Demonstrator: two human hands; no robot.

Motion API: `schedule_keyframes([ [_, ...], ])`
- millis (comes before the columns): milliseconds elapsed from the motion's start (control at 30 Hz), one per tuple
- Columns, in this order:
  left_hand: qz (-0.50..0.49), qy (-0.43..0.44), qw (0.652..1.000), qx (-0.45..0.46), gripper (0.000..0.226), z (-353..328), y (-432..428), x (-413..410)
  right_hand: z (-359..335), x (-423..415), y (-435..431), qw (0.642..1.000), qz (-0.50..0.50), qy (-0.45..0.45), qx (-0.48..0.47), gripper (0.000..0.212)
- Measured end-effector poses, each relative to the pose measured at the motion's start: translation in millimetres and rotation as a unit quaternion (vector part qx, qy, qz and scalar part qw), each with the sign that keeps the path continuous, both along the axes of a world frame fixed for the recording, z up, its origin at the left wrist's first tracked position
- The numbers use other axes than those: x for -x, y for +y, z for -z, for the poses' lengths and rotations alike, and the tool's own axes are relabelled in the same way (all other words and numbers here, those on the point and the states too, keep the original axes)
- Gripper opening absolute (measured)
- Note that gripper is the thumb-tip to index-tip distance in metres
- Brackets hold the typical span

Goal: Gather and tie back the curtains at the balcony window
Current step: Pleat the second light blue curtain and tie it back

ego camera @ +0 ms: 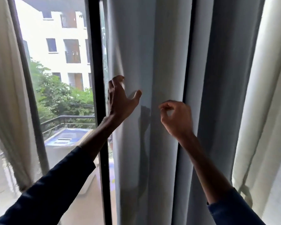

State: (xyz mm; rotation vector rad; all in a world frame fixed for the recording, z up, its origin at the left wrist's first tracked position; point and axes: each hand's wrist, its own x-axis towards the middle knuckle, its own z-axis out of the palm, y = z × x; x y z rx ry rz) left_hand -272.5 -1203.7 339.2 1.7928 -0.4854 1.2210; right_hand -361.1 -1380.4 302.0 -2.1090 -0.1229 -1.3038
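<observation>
A grey-blue curtain [152, 54] hangs in long folds over the right half of the window. My left hand [120, 101] is at its left edge, fingertips hooked round the edge and thumb spread against the cloth. In front of a deep fold hovers my right hand [177, 117], fingers curled and thumb meeting the forefinger, with no fabric visible between them. A cream curtain [5, 78] hangs bunched at the far left, and another cream curtain [263, 111] hangs at the far right.
A black window frame post [98, 95] stands just left of my left hand. Through the glass [55, 78] are a balcony railing, trees and a white building. A tie cord [245, 192] hangs on the right cream curtain.
</observation>
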Motion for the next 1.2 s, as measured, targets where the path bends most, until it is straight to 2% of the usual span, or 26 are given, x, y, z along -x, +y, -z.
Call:
schedule_keyframes([
  [167, -0.007, -0.047, 0.999, 0.002, 0.080, -45, -15, -11, -44, -5, -7, 0.998, 0.051, -0.040, 0.018, 0.019],
  [300, -0.013, -0.083, 0.996, 0.000, 0.082, -82, -16, -22, -80, -10, -8, 0.985, 0.094, -0.136, 0.042, 0.020],
  [433, -0.023, -0.114, 0.993, -0.011, 0.086, -124, -10, -34, -127, -23, -4, 0.973, 0.116, -0.193, 0.048, 0.022],
  [633, -0.027, -0.167, 0.985, -0.031, 0.087, -210, 5, -45, -226, -46, 2, 0.965, 0.132, -0.225, 0.012, 0.056],
  [767, -0.040, -0.181, 0.982, -0.040, 0.093, -276, 20, -45, -292, -53, 6, 0.967, 0.135, -0.214, -0.017, 0.081],
  [833, -0.030, -0.169, 0.984, -0.035, 0.096, -306, 25, -43, -320, -52, 7, 0.969, 0.143, -0.200, -0.021, 0.087],
  [900, -0.018, -0.152, 0.988, -0.034, 0.101, -333, 29, -41, -343, -50, 9, 0.970, 0.156, -0.185, -0.025, 0.086],
  [1033, -0.013, -0.108, 0.994, -0.027, 0.108, -366, 36, -38, -369, -50, 4, 0.966, 0.190, -0.173, -0.032, 0.064],
  [1100, -0.007, -0.087, 0.996, -0.023, 0.106, -373, 39, -39, -376, -53, -1, 0.964, 0.206, -0.169, -0.022, 0.055],
  [1200, -0.007, -0.065, 0.997, -0.038, 0.098, -374, 43, -42, -385, -63, -14, 0.963, 0.213, -0.166, -0.016, 0.053],
])
